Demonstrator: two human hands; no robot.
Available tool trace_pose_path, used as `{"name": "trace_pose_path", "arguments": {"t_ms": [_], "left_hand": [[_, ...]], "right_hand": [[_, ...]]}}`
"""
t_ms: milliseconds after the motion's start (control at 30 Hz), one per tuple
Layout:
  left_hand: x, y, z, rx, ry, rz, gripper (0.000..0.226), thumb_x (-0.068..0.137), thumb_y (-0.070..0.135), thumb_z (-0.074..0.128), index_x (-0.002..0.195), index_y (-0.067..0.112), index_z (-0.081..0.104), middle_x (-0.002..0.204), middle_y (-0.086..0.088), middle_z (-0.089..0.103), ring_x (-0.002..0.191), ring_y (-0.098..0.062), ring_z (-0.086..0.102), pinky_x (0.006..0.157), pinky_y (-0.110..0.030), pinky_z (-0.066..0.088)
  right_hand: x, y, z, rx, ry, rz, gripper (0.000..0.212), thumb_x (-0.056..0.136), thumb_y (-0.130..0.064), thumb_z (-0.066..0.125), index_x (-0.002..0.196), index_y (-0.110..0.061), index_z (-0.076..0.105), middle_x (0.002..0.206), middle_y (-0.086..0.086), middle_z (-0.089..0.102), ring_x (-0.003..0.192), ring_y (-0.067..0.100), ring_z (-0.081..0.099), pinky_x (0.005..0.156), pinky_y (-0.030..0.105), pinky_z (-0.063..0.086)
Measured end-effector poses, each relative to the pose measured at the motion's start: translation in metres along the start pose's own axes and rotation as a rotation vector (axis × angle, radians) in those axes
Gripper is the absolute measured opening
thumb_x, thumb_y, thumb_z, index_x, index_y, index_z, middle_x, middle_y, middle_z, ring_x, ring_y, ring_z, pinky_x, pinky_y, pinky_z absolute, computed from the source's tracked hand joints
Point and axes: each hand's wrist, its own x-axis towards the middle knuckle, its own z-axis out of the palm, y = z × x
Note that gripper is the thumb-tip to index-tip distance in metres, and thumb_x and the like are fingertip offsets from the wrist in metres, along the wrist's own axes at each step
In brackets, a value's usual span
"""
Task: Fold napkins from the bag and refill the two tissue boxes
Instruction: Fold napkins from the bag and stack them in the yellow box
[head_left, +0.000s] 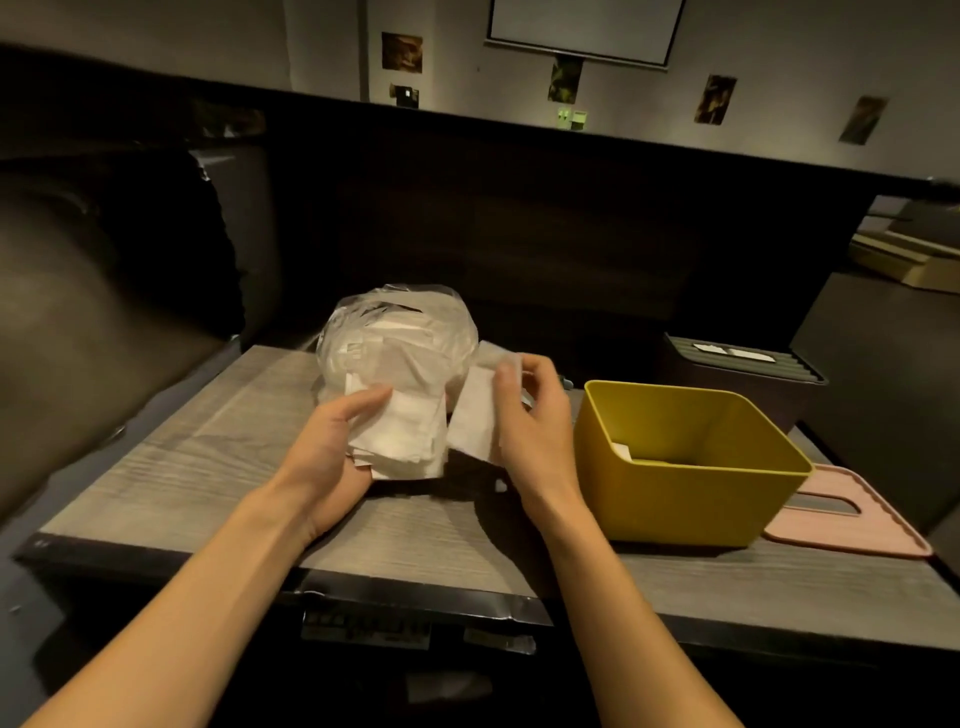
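A grey wooden table holds a clear plastic bag of white napkins, an open yellow plastic box, a flat pink lid and a dark box.

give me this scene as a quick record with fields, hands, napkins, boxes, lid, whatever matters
left hand: left hand holds a stack of white paper napkins
right hand: right hand pinches a single white napkin
bag: clear plastic bag of napkins, behind the hands on the grey wood-grain table
yellow box: open yellow plastic tissue box, right of the hands, a little white paper at the bottom
lid: pink slotted lid, flat on the table beside the yellow box
second box: dark box with slotted lid, behind the yellow one
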Motion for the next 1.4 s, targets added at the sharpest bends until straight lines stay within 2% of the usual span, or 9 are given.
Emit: {"name": "trace_pose_path", "arguments": {"t_ms": [167,400,533,633,733,900,1067,1233,1400], "left_hand": [[-0.004,-0.011,0.013,0.057,-0.008,0.039,0.032,0.104,0.018,0.053,0.134,0.01,0.059,0.119,-0.013,0.075,0.11,-0.028,0.073,0.092,-0.045,0.056],[-0.008,-0.016,0.029,0.053,-0.164,0.034,0.037,0.106,0.033,0.045,0.136,0.018,0.06,0.127,-0.009,0.073,0.12,-0.025,0.069,0.102,-0.047,0.052],[-0.004,-0.018,0.026,0.092,-0.129,0.072,0.033,0.108,0.019,0.046,0.138,0.014,0.059,0.125,-0.012,0.073,0.115,-0.028,0.071,0.088,-0.042,0.062],[-0.006,-0.014,0.023,-0.007,-0.117,0.076,0.031,0.107,0.02,0.047,0.134,0.014,0.061,0.125,-0.013,0.073,0.116,-0.027,0.07,0.098,-0.045,0.054],[-0.007,-0.012,0.023,-0.059,-0.123,0.097,0.033,0.105,0.02,0.048,0.135,0.01,0.059,0.127,-0.017,0.071,0.12,-0.031,0.068,0.105,-0.048,0.051],[-0.008,-0.012,0.017,0.055,-0.131,0.172,0.039,0.093,0.014,0.062,0.132,0.008,0.06,0.122,-0.017,0.073,0.113,-0.028,0.072,0.096,-0.043,0.06],[-0.006,-0.014,0.002,0.45,0.016,0.363,0.052,0.086,-0.002,0.073,0.128,0.024,0.059,0.11,-0.005,0.074,0.102,-0.02,0.073,0.078,-0.034,0.064],[0.0,-0.024,-0.004,0.76,0.091,0.405,0.075,0.089,0.002,0.071,0.149,0.031,0.037,0.12,0.017,0.049,0.111,-0.01,0.059,0.089,-0.029,0.057],[0.002,-0.027,-0.003,0.768,0.02,0.377,0.091,0.09,0.002,0.065,0.154,0.039,0.013,0.134,0.01,0.047,0.117,-0.009,0.055,0.088,-0.02,0.05]], "right_hand": [[-0.004,-0.012,0.008,0.298,-0.035,0.007,0.023,0.108,-0.03,0.053,0.129,-0.028,0.047,0.096,0.0,0.077,0.089,0.016,0.076,0.07,0.031,0.063],[-0.004,0.003,0.03,-0.298,-0.002,-0.25,0.047,0.104,-0.049,0.055,0.146,-0.045,0.034,0.104,-0.009,0.072,0.089,0.0,0.07,0.073,0.023,0.058],[-0.007,0.003,0.017,-0.148,-0.02,-0.164,0.053,0.105,-0.042,0.056,0.153,-0.041,0.034,0.129,-0.015,0.062,0.112,-0.003,0.061,0.086,0.02,0.054],[-0.007,0.008,0.004,-0.108,-0.134,0.02,0.065,0.096,-0.044,0.069,0.153,-0.039,0.036,0.126,-0.018,0.058,0.106,-0.009,0.059,0.076,0.011,0.051],[-0.01,0.006,0.002,-0.072,-0.312,0.115,0.058,0.091,-0.043,0.077,0.142,-0.035,0.051,0.12,-0.021,0.062,0.102,-0.01,0.062,0.074,0.008,0.051],[-0.015,0.003,-0.004,0.121,-0.193,0.014,0.028,0.092,-0.015,0.078,0.117,-0.026,0.069,0.112,-0.006,0.074,0.105,0.013,0.072,0.085,0.035,0.062],[-0.021,0.005,-0.011,0.135,-0.149,-0.053,0.035,0.092,-0.007,0.075,0.121,-0.026,0.066,0.12,-0.004,0.067,0.111,0.014,0.068,0.075,0.029,0.062],[-0.024,0.016,-0.006,-0.171,-0.265,0.026,0.05,0.096,-0.01,0.067,0.134,-0.038,0.05,0.132,-0.009,0.058,0.111,0.006,0.063,0.082,0.02,0.06],[-0.023,0.016,-0.006,-0.176,-0.367,0.082,0.082,0.095,-0.004,0.063,0.149,-0.046,0.019,0.132,-0.016,0.053,0.111,0.002,0.063,0.089,0.018,0.056]]}}
